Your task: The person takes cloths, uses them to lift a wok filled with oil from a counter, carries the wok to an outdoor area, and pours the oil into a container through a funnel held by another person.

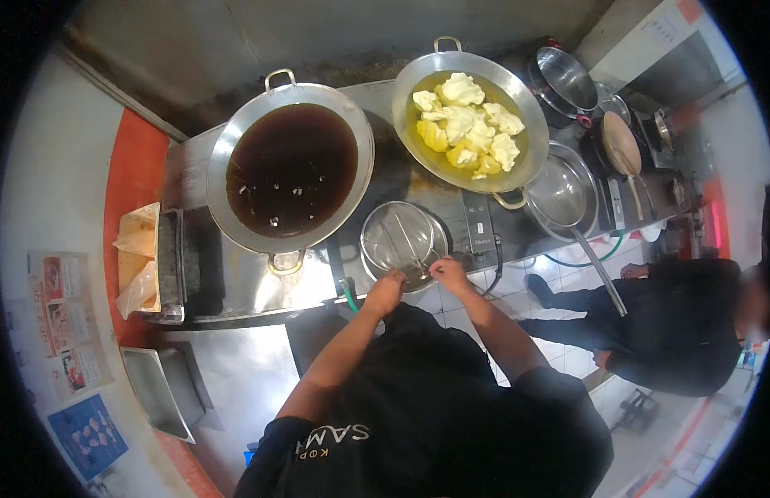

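Note:
A round mesh strainer [387, 241] sits over a metal bowl [440, 236] at the front of the counter, with a thin metal rod or utensil lying across it. My left hand [387, 292] is closed at the strainer's near edge; what its fingers grip is hidden. Just to the right, my right hand [449, 272] pinches something small by the same edge, too small to name. Behind, on the left, stands a wide two-handled wok [221, 166] of dark brown oil. A second wok [407, 133] on the right contains yellow oil with pale yellow solid chunks.
To the right are a large long-handled strainer [559, 191], stacked pots [565, 79] and a pan [621, 143]. A person in dark clothes [675, 324] stands at the right. Metal trays [173, 274] and a steel container [157, 386] are on the left. A green hose [349, 295] hangs by the counter edge.

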{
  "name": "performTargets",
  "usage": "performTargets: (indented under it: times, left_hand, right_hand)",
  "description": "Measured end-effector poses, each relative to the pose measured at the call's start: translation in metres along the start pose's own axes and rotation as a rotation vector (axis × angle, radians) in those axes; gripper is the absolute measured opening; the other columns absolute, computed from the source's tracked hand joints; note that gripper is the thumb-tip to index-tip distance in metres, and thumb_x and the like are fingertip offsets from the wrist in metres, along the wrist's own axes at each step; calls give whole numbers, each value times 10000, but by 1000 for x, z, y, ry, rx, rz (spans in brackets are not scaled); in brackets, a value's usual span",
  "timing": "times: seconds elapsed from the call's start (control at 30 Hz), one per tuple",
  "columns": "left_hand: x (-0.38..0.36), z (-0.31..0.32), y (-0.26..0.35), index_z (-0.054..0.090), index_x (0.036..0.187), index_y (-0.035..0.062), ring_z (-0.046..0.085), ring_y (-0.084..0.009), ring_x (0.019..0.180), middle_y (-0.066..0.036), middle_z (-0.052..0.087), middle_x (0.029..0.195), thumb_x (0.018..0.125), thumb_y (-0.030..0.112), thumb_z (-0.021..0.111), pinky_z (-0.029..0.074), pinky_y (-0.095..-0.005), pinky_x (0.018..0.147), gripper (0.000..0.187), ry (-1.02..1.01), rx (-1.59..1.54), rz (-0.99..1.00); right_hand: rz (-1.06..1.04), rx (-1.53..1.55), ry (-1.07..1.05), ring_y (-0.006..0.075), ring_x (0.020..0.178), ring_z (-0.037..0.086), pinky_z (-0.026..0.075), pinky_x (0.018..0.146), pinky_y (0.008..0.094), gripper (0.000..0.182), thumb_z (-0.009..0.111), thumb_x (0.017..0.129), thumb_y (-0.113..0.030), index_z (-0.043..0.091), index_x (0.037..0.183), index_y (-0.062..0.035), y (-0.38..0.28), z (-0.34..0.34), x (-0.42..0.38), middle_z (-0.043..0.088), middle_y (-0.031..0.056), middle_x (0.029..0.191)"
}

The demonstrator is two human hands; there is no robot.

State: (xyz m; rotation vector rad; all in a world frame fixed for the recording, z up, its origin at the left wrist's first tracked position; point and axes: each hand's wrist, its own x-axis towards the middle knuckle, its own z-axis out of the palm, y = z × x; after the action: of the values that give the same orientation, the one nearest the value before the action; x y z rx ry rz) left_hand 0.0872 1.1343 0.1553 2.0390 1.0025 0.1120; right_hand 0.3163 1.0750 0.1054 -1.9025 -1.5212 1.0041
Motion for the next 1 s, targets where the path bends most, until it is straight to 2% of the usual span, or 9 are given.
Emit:
performTargets:
  times: [0.07,0.23,0.33,0.4,0.47,0.63,0.7,0.8,1.0]
  left_hand:
    - [-2,5,-1,592,1012,12,592,-410,979,-217,592,1058,848,84,563,495,-472,847,182,61,-32,27]
    - [-29,-9,-7,602,1064,36,595,-398,985,-203,603,1069,837,125,592,501,-457,829,244,157,-80,53]
    - [-66,-23,-10,629,989,14,597,-405,996,-221,629,1025,824,86,587,494,-473,827,185,163,-152,-62]
    - [-104,-25,-19,677,937,11,626,-402,928,-229,658,948,836,142,591,503,-457,809,186,1,-95,-333]
    - [-154,-25,-35,701,926,15,641,-402,879,-230,664,916,845,208,599,508,-452,812,233,14,-97,-345]
    - [-272,-15,-60,689,968,8,673,-318,839,-179,692,914,872,217,608,519,-379,768,244,186,-348,-610]
    - [-297,-26,-44,655,1017,-9,635,-170,807,-83,684,913,913,164,588,497,-287,749,213,370,-748,-694]
    - [-304,-33,-45,621,1052,-14,564,-87,847,-24,646,931,933,124,574,467,-237,762,188,483,-1034,-693]
    - [-282,-74,-21,598,1112,-10,620,-179,939,-94,654,1053,926,128,576,485,-274,837,232,666,-1402,-571]
  right_hand:
    - [165,184,28,200,848,683,542,759,317,218,690,735,-32,698,953,-49,2,7,-3,673,112,936]
    - [187,166,39,201,862,689,539,764,316,230,657,760,-22,692,987,-36,-3,14,-7,691,115,942]
    - [180,127,99,206,861,688,536,761,313,230,644,768,-17,688,994,-25,-13,14,-10,700,113,929]
    - [160,107,152,207,859,687,534,760,311,230,640,771,-14,687,996,-25,-13,14,-14,703,112,921]
    - [167,131,252,207,847,686,532,758,310,220,632,786,-17,687,999,-28,-8,9,-18,705,119,925]
    - [146,134,391,247,821,682,528,754,335,163,632,818,-45,688,970,-24,-4,-18,-36,705,130,898]
    - [178,98,390,246,830,682,528,764,334,162,634,821,-50,684,972,-21,-10,-30,-39,705,131,899]
    - [164,71,410,241,853,685,529,780,334,169,636,829,-60,674,987,-15,4,-31,-36,708,129,916]
    - [132,295,383,129,771,631,503,661,247,226,573,858,-42,637,1070,5,-30,-19,-34,680,94,942]
